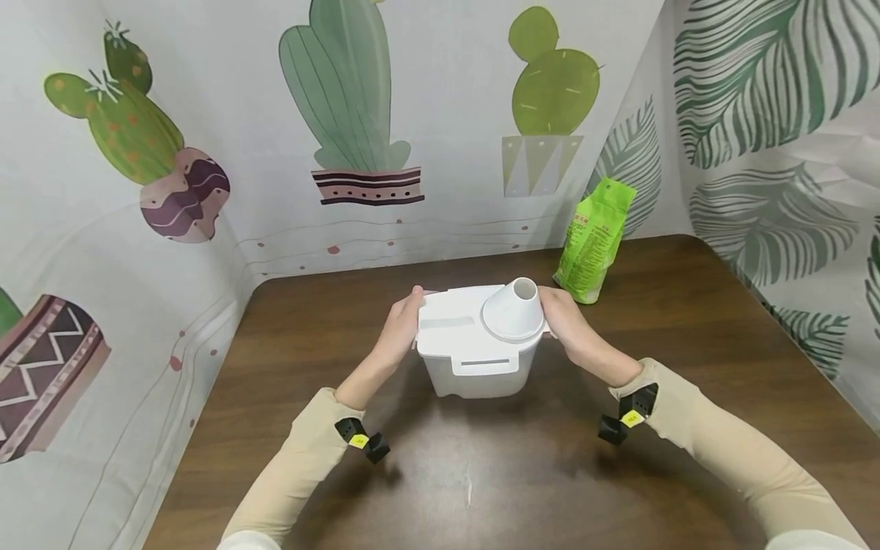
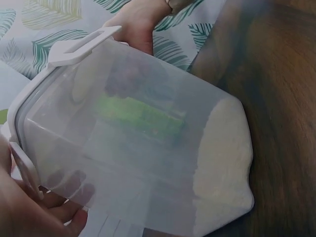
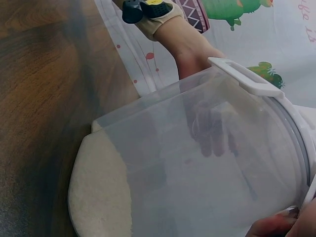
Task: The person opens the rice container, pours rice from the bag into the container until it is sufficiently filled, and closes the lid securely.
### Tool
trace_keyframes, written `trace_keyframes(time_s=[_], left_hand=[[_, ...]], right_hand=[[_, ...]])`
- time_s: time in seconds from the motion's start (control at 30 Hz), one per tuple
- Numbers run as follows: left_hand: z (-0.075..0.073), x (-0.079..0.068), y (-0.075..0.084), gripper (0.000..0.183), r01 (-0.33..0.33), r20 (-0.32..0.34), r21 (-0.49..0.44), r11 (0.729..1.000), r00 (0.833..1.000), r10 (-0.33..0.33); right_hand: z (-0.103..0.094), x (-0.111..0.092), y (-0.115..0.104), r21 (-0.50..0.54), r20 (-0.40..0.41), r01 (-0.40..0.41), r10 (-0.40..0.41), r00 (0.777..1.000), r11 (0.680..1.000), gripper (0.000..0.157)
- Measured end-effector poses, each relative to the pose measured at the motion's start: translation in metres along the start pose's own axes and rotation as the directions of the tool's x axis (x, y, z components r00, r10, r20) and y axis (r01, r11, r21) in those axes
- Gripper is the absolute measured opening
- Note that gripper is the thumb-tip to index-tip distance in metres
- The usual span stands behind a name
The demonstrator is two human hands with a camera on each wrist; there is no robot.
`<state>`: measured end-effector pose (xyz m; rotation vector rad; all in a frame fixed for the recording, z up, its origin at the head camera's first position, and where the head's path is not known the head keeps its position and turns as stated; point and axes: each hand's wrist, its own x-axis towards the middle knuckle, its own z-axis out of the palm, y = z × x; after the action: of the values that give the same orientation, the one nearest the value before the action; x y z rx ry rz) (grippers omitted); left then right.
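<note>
Between my two hands is a translucent storage container point(image 1: 477, 378) with a white lid point(image 1: 447, 313). A white funnel-shaped cup point(image 1: 514, 312) with a narrow open top rises from the lid's right half. My left hand point(image 1: 402, 325) grips the container's left side just under the lid, fingers curled by a white side clip point(image 2: 24, 168). On the opposite side my right hand point(image 1: 567, 321) holds it, with fingertips partly hidden behind the cup. A layer of off-white contents point(image 3: 98, 185) fills the container's bottom. The front clip point(image 1: 484, 364) hangs over the near wall.
A green printed bag point(image 1: 596, 241) stands behind my right hand, near the table's back edge. The dark wooden table point(image 1: 467, 473) extends around the container. Behind it hangs a cloth point(image 1: 454, 114) printed with cacti and leaves.
</note>
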<state>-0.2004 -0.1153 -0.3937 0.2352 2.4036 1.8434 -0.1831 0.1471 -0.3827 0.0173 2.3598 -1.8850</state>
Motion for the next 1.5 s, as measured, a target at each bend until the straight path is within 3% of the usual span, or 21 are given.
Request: trace_keyframes(time_s=[0.27,0.4,0.53,0.67,0.73,0.83,1.17,1.5], left_hand=[[-0.003,-0.005,0.003,0.051,-0.105,0.078,0.068,0.992,0.992,0.100],[-0.004,-0.008,0.001,0.049,-0.196,0.098,0.135,0.971,0.978,0.183],[-0.004,-0.011,0.002,0.041,-0.310,0.123,0.213,0.927,0.949,0.289],[-0.004,-0.012,0.005,0.038,-0.432,0.147,0.258,0.864,0.902,0.407],[-0.003,-0.012,0.006,0.034,-0.475,0.147,0.268,0.838,0.880,0.452],[-0.003,-0.012,0.009,0.028,-0.505,0.148,0.265,0.821,0.863,0.483],[-0.002,-0.014,0.012,0.021,-0.457,0.199,0.304,0.836,0.888,0.413],[-0.002,-0.014,0.013,0.019,-0.469,0.188,0.304,0.830,0.883,0.430]], right_hand=[[-0.001,0.001,0.003,-0.007,-0.003,0.014,-0.015,1.000,1.000,0.036],[-0.001,0.001,0.005,-0.006,0.005,0.010,-0.010,1.000,1.000,0.038],[-0.001,0.002,0.005,0.001,0.012,0.001,-0.001,1.000,1.000,0.041],[-0.001,0.002,0.006,0.018,0.033,-0.018,0.017,0.999,1.000,0.043],[-0.001,0.002,0.006,0.020,0.037,-0.024,0.023,0.999,1.000,0.044],[0.000,0.002,0.007,0.022,0.037,-0.022,0.021,0.999,1.000,0.044],[0.002,-0.002,0.006,0.147,0.090,-0.017,0.004,0.996,0.989,0.042],[0.001,-0.003,0.005,0.165,0.117,-0.033,0.013,0.993,0.986,0.054]])
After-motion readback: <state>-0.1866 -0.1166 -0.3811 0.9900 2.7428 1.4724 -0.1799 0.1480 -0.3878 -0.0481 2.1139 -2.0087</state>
